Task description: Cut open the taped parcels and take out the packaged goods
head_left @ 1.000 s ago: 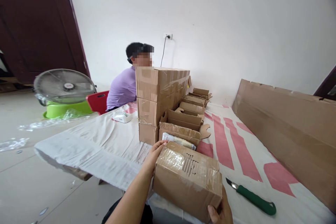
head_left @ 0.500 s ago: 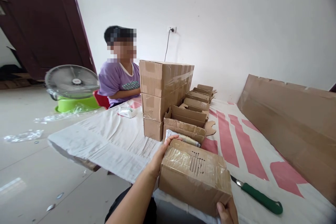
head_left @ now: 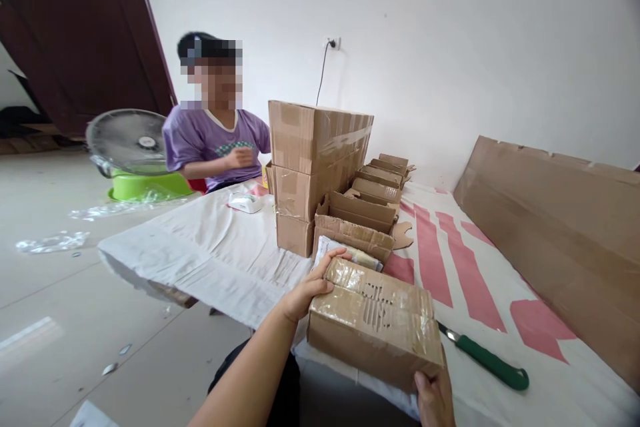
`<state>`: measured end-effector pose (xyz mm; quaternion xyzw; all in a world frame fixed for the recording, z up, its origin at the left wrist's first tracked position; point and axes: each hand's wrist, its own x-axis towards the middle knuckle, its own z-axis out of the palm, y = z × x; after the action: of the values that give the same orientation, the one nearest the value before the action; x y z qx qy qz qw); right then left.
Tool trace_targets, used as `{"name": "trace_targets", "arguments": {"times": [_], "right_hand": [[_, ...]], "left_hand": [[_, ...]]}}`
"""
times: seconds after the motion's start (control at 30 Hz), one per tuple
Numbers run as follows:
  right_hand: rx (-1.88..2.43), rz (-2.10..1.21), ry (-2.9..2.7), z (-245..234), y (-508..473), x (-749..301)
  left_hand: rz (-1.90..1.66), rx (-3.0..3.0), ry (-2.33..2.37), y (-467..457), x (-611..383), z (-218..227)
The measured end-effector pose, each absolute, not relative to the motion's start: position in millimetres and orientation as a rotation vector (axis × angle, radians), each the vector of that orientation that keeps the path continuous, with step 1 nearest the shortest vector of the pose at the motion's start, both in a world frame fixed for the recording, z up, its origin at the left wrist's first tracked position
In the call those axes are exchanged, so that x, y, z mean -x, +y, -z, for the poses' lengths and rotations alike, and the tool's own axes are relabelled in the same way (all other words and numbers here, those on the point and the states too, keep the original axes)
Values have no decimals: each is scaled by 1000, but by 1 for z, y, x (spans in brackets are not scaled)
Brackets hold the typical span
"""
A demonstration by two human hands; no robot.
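I hold a taped cardboard box (head_left: 375,320) at the near edge of the table (head_left: 210,260). My left hand (head_left: 307,290) grips its far left corner, thumb on the top. My right hand (head_left: 435,397) holds the near right corner from below, and only part of it shows. The box top carries slits and shiny tape. Just behind the box lies an open carton (head_left: 353,243) with a printed packet inside.
A row of open cartons (head_left: 375,193) runs back to the wall beside a stack of three sealed boxes (head_left: 313,167). A green-handled knife (head_left: 487,361) lies right of my box. A large cardboard sheet (head_left: 555,233) leans at right. A person in purple (head_left: 213,140) sits at the table's far left, a fan (head_left: 127,143) behind.
I have tilted the box's top toward me and lowered it a little. The person across has turned to face the table and raised a hand. My view shifted slightly left.
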<state>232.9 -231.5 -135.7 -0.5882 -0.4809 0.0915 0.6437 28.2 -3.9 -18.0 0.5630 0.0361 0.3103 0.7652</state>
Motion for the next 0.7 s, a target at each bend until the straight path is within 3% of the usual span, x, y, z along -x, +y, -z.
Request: {"name": "trace_targets", "arguments": {"times": [0.2,0.7], "right_hand": [[1198,-363,-909,122,-230,-219],[1213,-366,-857,136,-227,-229]], "left_hand": [[-653,-1229,5,3,-31,26],[-689,-1194,98,-2,-34,21]]}}
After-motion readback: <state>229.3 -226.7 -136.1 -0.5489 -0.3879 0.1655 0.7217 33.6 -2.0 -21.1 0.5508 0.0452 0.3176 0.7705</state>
